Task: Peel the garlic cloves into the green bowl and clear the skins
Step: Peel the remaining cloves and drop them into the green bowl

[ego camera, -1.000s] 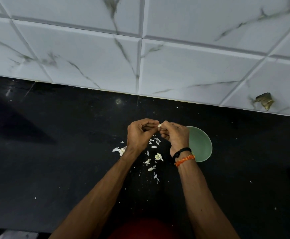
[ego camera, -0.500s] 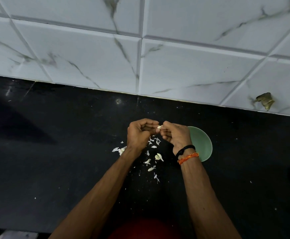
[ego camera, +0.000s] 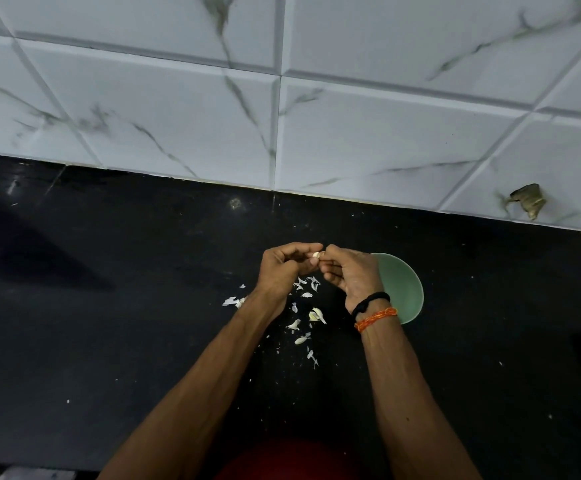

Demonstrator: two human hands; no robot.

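Note:
A small pale garlic clove (ego camera: 316, 254) is pinched between the fingertips of my left hand (ego camera: 284, 270) and my right hand (ego camera: 349, 277), held above the black counter. The green bowl (ego camera: 403, 289) sits on the counter just right of my right hand, which covers its left side; what lies inside is hidden. White garlic skins (ego camera: 308, 296) lie scattered under and below my hands. Among them rests a yellowish clove (ego camera: 315, 315). More skin bits (ego camera: 233, 301) lie left of my left wrist.
The black counter (ego camera: 109, 306) stretches wide to the left and right. A white marbled tile wall (ego camera: 282, 116) stands close behind it. A brownish lump (ego camera: 526, 204) sticks to the wall at the far right. Something red (ego camera: 299, 462) shows at the bottom edge.
Both hands stay together on the clove, with only small finger movements. My right wrist has shifted slightly. The skins on the counter have not moved.

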